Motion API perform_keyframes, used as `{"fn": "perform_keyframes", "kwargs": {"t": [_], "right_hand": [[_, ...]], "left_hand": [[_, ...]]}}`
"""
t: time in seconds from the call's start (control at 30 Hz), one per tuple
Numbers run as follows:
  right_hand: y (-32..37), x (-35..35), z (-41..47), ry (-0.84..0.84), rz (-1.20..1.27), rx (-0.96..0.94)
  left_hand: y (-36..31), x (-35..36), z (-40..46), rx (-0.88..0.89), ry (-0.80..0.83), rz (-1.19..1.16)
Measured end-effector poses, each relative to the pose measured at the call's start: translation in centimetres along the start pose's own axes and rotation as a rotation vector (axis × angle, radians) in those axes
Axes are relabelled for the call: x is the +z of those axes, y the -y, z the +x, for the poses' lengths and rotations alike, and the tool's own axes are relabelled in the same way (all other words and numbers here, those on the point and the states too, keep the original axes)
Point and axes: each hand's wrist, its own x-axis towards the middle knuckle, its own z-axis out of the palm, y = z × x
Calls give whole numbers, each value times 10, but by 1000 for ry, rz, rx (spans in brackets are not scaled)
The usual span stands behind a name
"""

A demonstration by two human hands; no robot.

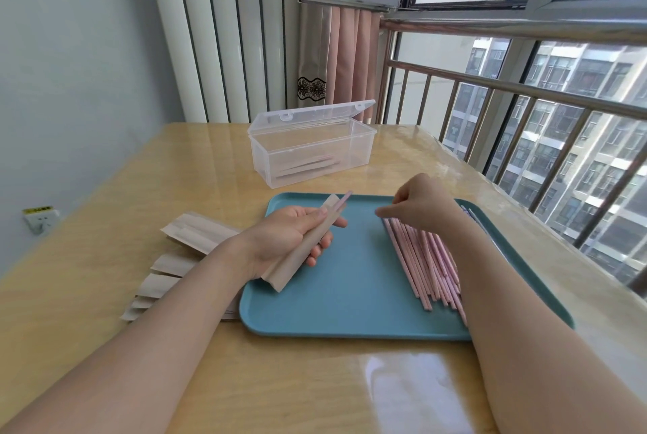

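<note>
Kraft-paper sleeve (301,248): held slantwise above the near left part of the tray, its open end pointing away from the person, with the tip of one pink stick (346,196) poking out of it.
Left hand (287,237): palm up, fingers (317,255) curled under the sleeve and thumb pressed on top, gripping it about midway along.
Right hand (423,204): lowered over the far ends of the pile of pink sticks (423,258); fingertips (383,212) drawn close together and blurred, so it cannot be told whether they pinch a stick.
Teal tray (350,276): lies on the worktop (280,381) in front of the person; the pile runs lengthwise along its right side.
Spare sleeves (196,234): fanned out flat on the worktop just left of the tray, partly hidden by the left forearm.
Clear plastic box (311,149): stands beyond the tray with its hinged lid (315,114) tipped back; a few filled sleeves (308,167) lie on its bottom.
Setting: pink curtain (350,58) and metal window railing (525,90) behind the worktop, apartment blocks outside.
</note>
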Motion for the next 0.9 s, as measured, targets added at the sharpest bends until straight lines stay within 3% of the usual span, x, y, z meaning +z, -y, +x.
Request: {"fn": "perform_keyframes", "kwargs": {"t": [0.23,0.3,0.47,0.53,0.7,0.9], "right_hand": [[14,5,-7,174,-121,141],[17,2,-9,149,96,161],[20,-17,-12,19,1012,154],[20,-20,-9,-57,1219,136],[17,-19,-7,-189,1383,132],[14,-18,-4,-198,1485,154]], "left_hand": [[0,0,-1,-3,-10,30],[-1,0,-2,-12,0,40],[-3,0,-3,-38,43,80],[-4,2,-5,-42,65,94],[-7,1,-9,-37,118,115],[-6,1,-9,-24,140,112]]}}
